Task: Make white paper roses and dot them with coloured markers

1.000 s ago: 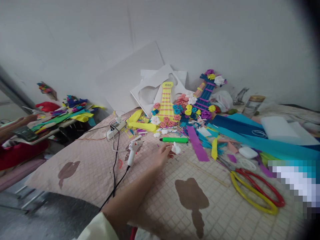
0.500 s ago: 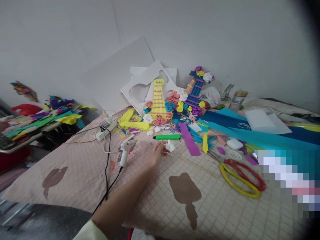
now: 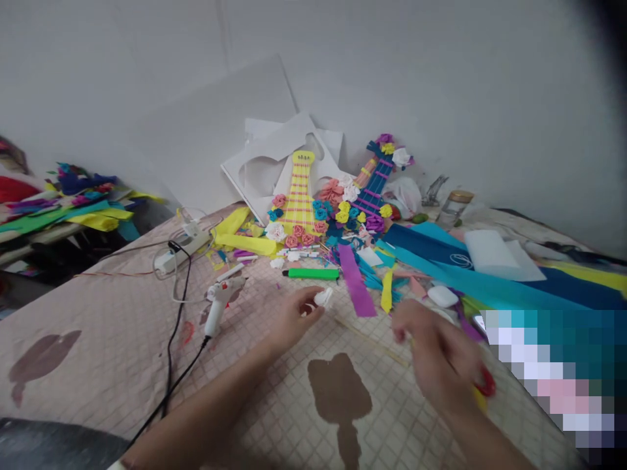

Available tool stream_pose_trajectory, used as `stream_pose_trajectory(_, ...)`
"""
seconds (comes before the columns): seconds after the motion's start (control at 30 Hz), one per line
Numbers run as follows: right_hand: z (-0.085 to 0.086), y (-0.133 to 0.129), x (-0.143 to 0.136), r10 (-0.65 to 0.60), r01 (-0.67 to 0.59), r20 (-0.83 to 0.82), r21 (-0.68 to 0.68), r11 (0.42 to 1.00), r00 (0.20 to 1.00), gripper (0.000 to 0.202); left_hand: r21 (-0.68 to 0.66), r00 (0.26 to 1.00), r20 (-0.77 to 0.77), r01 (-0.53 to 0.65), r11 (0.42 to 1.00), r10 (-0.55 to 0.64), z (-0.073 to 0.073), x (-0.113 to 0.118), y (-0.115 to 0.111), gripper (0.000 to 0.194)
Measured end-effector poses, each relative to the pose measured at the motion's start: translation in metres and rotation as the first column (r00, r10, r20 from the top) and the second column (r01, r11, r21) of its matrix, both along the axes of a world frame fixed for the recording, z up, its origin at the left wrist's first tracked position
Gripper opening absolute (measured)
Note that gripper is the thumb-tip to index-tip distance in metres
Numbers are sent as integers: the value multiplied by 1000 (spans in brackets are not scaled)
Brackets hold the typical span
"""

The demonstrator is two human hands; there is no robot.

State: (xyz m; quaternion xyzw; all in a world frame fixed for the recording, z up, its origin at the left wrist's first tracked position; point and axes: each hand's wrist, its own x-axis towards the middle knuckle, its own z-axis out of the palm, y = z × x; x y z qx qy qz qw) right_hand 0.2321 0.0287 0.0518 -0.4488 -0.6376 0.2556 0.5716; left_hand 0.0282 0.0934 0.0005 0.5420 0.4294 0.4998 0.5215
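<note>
My left hand (image 3: 295, 320) pinches a small white crepe-paper flower (image 3: 324, 298) between thumb and fingertips, just above the table. On the right, my right hand (image 3: 435, 352) is blurred by motion, its fingers bent. It covers most of the large scissors; only bits of their red handle (image 3: 486, 382) and yellow handle (image 3: 480, 397) show beside the wrist. Whether the fingers touch the scissors cannot be made out. A green marker-like stick (image 3: 313, 273) lies beyond my left hand, and a purple paper strip (image 3: 356, 281) lies between the hands, farther back.
A white glue gun (image 3: 219, 307) with a black cord lies left, near a power strip (image 3: 176, 254). Two paper-flowered guitar shapes, one yellow (image 3: 300, 196) and one blue (image 3: 375, 183), lean at the back. Blue paper sheets (image 3: 455, 284) and a lidded jar (image 3: 454, 207) are right.
My right hand has come into view from the right, over the scissors. My left hand has drawn slightly nearer and turned with the white flower. The view has shifted a little rightward.
</note>
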Motion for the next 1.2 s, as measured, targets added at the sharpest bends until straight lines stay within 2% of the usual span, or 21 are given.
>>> stream_pose_trajectory(0.13,-21,58,-8,143,-146,-27,-207,967,989,25,21,998,-53,41,999,-40,12,5,-1,32)
stream_pose_trajectory(0.2,-30,75,-11,235,-242,-59,-300,923,970,34,6,995,-50,84,996,-84,20,10,0,36)
stream_pose_trajectory(0.27,-36,81,-12,278,-296,-102,-362,884,955,37,-22,990,-21,136,991,-136,25,16,2,41)
stream_pose_trajectory(0.4,-43,79,-5,228,-286,-185,-414,864,956,35,-83,973,105,217,973,-208,27,29,11,41)
stream_pose_trajectory(0.6,-45,74,2,219,-289,-200,-454,843,955,34,-206,947,249,259,944,-205,16,36,13,32)
stream_pose_trajectory(0.83,-42,62,-5,337,-381,-179,-460,802,924,31,-272,959,233,227,935,-165,5,34,4,33)
stream_pose_trajectory(1.0,-51,59,-8,248,-350,-258,-505,789,934,35,-247,953,239,246,938,-187,1,31,0,32)
stream_pose_trajectory(1.2,-51,53,-10,175,-343,-342,-530,775,923,25,-184,953,206,261,948,-223,1,27,-2,24)
